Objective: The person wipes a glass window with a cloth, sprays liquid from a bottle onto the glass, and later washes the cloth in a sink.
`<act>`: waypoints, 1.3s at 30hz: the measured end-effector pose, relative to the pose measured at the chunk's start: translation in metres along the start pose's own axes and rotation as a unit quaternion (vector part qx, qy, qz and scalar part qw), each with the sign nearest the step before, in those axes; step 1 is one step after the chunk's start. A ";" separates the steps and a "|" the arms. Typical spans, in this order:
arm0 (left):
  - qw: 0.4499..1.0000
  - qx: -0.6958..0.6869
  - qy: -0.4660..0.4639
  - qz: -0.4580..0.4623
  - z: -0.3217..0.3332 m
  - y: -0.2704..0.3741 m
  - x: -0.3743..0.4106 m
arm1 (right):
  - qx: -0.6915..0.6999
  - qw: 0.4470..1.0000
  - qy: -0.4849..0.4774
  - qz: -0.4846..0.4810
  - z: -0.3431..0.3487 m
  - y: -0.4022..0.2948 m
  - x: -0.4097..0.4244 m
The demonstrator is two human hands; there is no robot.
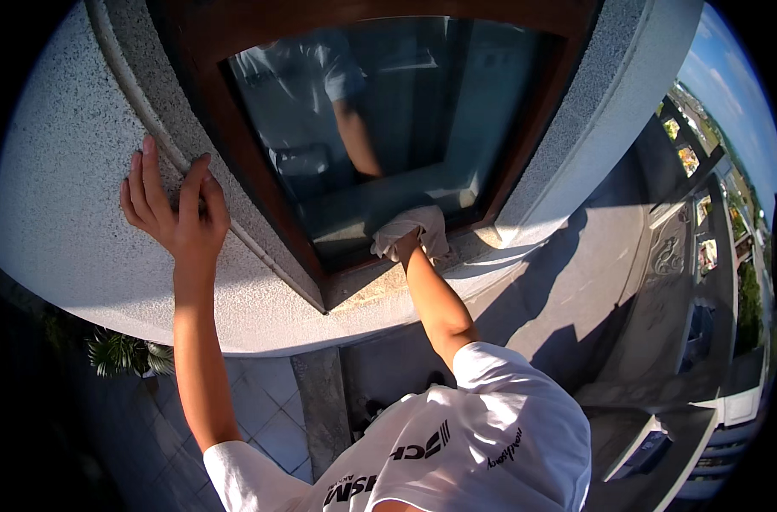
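My right hand point(409, 243) is wrapped in or pressing a light grey cloth point(430, 229) against the lower part of a window pane point(388, 128), near its bottom edge; the cloth hides most of the fingers. The pane sits in a reddish-brown frame point(526, 137) and shows a reflection of an arm and a light shirt. My left hand point(177, 205) rests with bent, spread fingers on the moulded edge of the speckled wall point(68, 166) left of the window, holding nothing.
Below the window runs a stone sill point(376, 286), partly sunlit. Diagonal floor tiles point(276, 409) and a potted plant point(129, 355) lie at lower left. A balustrade with carved panels point(670, 246) stands at the right, with open landscape and sky beyond.
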State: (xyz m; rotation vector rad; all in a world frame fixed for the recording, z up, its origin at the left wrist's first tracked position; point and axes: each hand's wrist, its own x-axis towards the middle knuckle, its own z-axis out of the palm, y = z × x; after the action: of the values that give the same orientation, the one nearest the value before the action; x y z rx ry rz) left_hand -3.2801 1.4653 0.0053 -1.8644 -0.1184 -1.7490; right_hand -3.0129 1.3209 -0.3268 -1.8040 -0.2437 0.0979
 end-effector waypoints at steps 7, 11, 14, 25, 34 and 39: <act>1.000 -0.010 0.008 -0.005 -0.007 -0.008 -0.003 | 0.071 0.978 -0.186 -0.061 0.000 -0.089 -0.072; 0.999 -0.032 0.031 0.008 -0.006 0.000 0.004 | -0.018 0.967 -0.219 -0.130 -0.053 -0.103 -0.115; 0.997 -0.062 -0.020 -0.043 -0.025 0.008 0.003 | -0.224 0.824 -0.058 -0.517 -0.091 -0.128 -0.160; 0.635 -0.337 -0.252 -0.648 -0.251 0.274 -0.237 | -0.042 0.848 -0.459 -0.262 -0.102 -0.050 -0.252; 0.489 0.160 -0.325 -0.794 -0.466 0.379 -0.249 | -0.038 0.558 -0.805 -0.196 -0.061 0.033 -0.326; 0.485 0.391 -0.125 -0.773 -0.513 0.462 -0.154 | -0.099 0.327 -0.923 -0.175 -0.061 0.031 -0.403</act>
State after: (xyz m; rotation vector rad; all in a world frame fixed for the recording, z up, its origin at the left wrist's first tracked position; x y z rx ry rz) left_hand -3.5552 0.8948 -0.3092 -0.9178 -2.8618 -1.4601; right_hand -3.3903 1.1683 -0.3672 -0.7969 -2.2827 1.9030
